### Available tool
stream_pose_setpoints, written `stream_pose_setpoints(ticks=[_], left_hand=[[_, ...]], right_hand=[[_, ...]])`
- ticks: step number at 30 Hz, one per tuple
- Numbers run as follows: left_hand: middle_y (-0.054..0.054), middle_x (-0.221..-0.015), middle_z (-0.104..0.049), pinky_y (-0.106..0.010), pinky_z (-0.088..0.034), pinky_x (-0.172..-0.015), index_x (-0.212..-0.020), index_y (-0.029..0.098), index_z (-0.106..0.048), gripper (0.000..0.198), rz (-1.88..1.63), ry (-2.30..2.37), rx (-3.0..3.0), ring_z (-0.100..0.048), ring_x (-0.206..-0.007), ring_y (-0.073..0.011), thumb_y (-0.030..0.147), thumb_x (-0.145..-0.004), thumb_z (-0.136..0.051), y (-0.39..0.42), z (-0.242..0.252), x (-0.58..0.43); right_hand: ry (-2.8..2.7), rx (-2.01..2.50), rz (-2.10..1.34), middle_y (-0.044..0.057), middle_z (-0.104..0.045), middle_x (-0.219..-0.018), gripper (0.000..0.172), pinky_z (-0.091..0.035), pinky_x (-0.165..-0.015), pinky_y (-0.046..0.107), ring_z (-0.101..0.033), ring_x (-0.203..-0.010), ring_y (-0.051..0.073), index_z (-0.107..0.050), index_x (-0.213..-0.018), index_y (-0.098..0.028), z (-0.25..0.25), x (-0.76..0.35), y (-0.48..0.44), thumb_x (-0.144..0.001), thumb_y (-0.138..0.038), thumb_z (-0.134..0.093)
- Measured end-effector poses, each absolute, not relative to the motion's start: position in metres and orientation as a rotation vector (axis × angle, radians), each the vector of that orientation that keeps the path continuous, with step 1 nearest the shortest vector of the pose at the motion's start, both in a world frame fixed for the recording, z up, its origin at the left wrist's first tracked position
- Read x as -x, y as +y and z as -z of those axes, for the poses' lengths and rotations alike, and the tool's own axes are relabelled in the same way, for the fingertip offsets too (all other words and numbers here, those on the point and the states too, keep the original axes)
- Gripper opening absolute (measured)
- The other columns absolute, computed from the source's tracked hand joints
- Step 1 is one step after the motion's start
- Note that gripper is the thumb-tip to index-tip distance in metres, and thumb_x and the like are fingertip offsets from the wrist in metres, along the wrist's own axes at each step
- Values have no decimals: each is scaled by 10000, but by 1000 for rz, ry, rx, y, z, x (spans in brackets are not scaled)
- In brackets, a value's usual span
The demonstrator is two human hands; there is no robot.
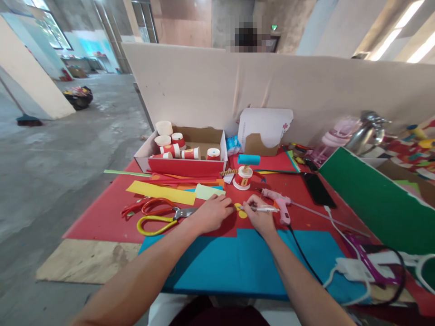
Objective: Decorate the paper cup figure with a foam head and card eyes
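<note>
My right hand [260, 215] is closed round a white pen [263, 208], its tip on a small yellow paper circle [242, 213] lying on the red sheet [102, 217]. My left hand [212, 212] rests beside it with fingers curled, pressing down at the circle's left edge. Just behind the hands stands a paper cup figure [242, 177] with a teal roll [248, 159] on top. A pink glue gun [279, 202] lies right of my right hand.
Yellow-handled [159, 222] and red-handled scissors [154, 207] lie left of my hands. Coloured paper strips [163, 192], a cardboard box of cups [185, 151], a black phone [317, 189], a green board [374, 199], a blue sheet [238, 262], cables and a power strip [353, 269] surround them.
</note>
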State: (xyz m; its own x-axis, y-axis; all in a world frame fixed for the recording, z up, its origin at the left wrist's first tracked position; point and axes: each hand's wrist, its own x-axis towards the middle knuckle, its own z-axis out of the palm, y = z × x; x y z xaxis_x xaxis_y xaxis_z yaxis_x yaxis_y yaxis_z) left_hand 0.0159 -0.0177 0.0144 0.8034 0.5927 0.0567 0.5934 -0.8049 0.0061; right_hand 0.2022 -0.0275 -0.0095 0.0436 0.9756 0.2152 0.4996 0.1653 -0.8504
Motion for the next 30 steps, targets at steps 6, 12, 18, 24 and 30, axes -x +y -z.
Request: stream_pose_setpoints(ticks=[6, 12, 18, 24, 30], left_hand=[[-88, -981, -526, -358, -359, -767, -1078, 186, -581, 304, 90, -977, 2965, -456, -956, -237, 118, -804, -469, -18, -14, -16], [-80, -983, -524, -358, -360, -773, -1063, 184, -580, 271, 85, -968, 2963, -458, -957, -235, 137, -837, -439, -18, -14, -16], [-87, -991, -523, -351, -359, -771, -1074, 186, -576, 288, 71, -976, 2964, -453, -961, -231, 126, -817, -462, -18, -14, -16], [-87, -978, -520, -354, -365, -768, -1065, 182, -585, 279, 79, -974, 2959, -456, -960, -235, 132, -826, -449, -18, -13, -16], [-84, -985, -525, -359, -371, -772, -1059, 177, -586, 277, 78, -967, 2959, -460, -953, -232, 127, -825, -447, -18, -15, -16]], right_hand=[[-1576, 1448, -706, -25, -468, -532, 258, -367, -493, 265, -470, -498, 138, -407, -581, -226, 9, -202, -28, -760, -380, -510], [-1605, 1453, -678, -21, -485, -535, 256, -366, -490, 255, -477, -506, 136, -427, -586, -218, 9, -203, -28, -759, -388, -510], [-1589, 1439, -691, -21, -478, -530, 253, -370, -487, 254, -477, -503, 136, -420, -584, -220, 10, -202, -27, -758, -385, -505], [-1598, 1446, -672, -28, -463, -530, 249, -364, -487, 253, -457, -493, 127, -417, -590, -219, 10, -202, -27, -764, -376, -502], [-1595, 1423, -676, -31, -464, -530, 245, -361, -477, 243, -458, -494, 122, -422, -589, -217, 10, -202, -28, -761, -367, -509]])
